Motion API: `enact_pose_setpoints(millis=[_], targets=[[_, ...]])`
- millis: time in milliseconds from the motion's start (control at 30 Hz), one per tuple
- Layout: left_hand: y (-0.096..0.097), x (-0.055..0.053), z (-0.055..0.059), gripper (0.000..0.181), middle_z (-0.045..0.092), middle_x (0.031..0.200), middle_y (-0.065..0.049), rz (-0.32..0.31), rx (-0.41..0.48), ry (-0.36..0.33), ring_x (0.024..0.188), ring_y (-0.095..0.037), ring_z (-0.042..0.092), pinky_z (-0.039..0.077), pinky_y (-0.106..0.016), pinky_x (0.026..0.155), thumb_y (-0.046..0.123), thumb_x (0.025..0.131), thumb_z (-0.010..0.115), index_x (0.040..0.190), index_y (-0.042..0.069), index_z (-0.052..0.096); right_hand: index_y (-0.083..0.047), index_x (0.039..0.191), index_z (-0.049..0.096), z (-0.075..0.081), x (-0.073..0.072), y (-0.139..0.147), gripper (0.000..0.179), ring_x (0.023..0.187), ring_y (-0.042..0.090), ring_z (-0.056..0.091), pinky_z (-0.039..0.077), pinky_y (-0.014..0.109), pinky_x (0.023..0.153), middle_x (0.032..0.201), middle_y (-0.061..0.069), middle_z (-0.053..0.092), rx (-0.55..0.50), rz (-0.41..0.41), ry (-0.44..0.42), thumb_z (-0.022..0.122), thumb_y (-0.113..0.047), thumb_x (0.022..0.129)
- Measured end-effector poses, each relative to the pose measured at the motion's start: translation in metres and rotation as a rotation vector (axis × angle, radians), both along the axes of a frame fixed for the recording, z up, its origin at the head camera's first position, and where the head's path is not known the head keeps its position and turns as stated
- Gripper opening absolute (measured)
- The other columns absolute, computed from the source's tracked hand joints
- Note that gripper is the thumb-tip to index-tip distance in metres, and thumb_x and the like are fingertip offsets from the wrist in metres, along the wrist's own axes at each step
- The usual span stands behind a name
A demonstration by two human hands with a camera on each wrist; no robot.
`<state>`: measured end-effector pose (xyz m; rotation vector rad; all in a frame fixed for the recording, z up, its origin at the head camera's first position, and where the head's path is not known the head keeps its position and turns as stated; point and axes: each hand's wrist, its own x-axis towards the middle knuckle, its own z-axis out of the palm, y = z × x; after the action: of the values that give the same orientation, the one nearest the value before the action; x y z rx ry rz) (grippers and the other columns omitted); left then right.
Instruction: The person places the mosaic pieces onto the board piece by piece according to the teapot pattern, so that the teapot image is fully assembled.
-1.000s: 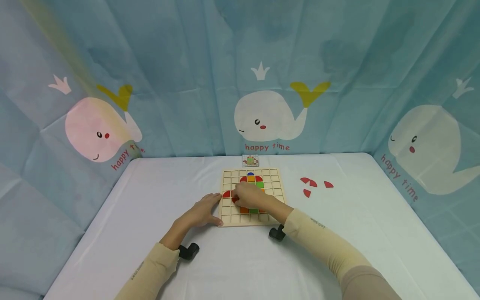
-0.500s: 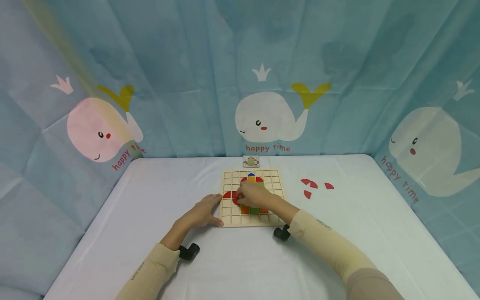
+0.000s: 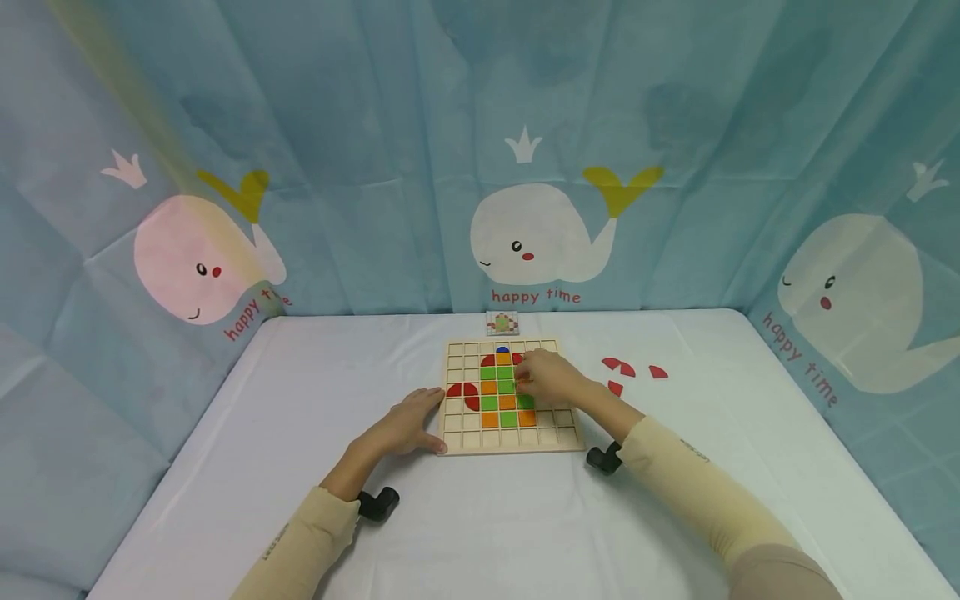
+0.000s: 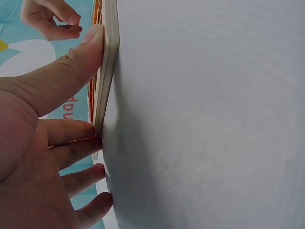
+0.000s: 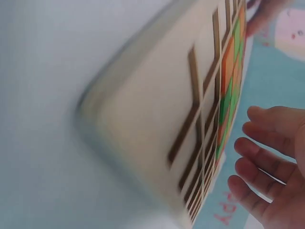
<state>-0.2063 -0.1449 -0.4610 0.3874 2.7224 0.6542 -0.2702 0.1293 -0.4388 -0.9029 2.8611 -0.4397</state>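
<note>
A wooden grid board (image 3: 457, 438) lies on the table in the head view. My left hand (image 3: 403, 423) touches its left edge; in the left wrist view the thumb (image 4: 78, 59) presses the rim and the fingers are extended. My right hand (image 3: 553, 379) hovers over the board's right half. Its fingers (image 5: 267, 157) are loosely bent with nothing between them in the right wrist view. Orange and green squares (image 3: 489, 387) fill the middle columns, below a blue half-round piece (image 3: 502, 350). Three red quarter-round pieces (image 3: 472, 402) sit in cells at the left. Some right-hand cells are hidden by my hand.
Several loose red quarter-round pieces (image 3: 657, 372) lie on the white table (image 3: 465, 525) to the right of the board. A small pattern card (image 3: 502, 322) stands behind the board. A blue whale-print curtain (image 3: 390, 233) surrounds the table.
My right hand has left the red pieces at the board's left and moved right, uncovering them and the middle squares. My left hand stays at the edge.
</note>
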Motion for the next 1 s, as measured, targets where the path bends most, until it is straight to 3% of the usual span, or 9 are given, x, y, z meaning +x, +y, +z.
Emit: enact_pose_setpoints(millis=[400,800,1000], targets=[[0.0,0.001,0.0,0.096,0.034,0.157,-0.015,-0.001,-0.001,-0.004,0.149,-0.038,0.022,0.024,-0.058,0.118,0.029,0.072,0.085,0.15,0.004,0.035,-0.003,0.105,0.075,0.005,-0.014,0.057,0.021,0.096,0.026,0.061,0.052,0.043,0.09,0.098,0.009,0.068,-0.037,-0.143,-0.021,0.067,-0.015,0.089],[0.0,-0.001,0.002,0.096,0.033,0.158,-0.014,0.009,0.011,-0.018,0.149,-0.037,0.021,0.023,-0.057,0.119,0.028,0.072,0.085,0.151,0.005,0.034,-0.002,0.116,0.07,0.002,-0.026,0.1,0.03,0.106,0.031,0.059,0.049,0.048,0.095,0.108,0.014,0.066,-0.001,-0.298,-0.094,0.063,-0.018,0.091],[-0.001,0.0,0.002,0.096,0.033,0.158,-0.014,0.005,0.011,-0.013,0.149,-0.037,0.021,0.023,-0.057,0.119,0.029,0.072,0.085,0.151,0.005,0.035,-0.002,0.117,0.069,-0.001,-0.028,0.117,0.032,0.104,0.03,0.057,0.05,0.049,0.097,0.11,0.015,0.063,0.021,-0.353,-0.12,0.064,-0.01,0.087]])
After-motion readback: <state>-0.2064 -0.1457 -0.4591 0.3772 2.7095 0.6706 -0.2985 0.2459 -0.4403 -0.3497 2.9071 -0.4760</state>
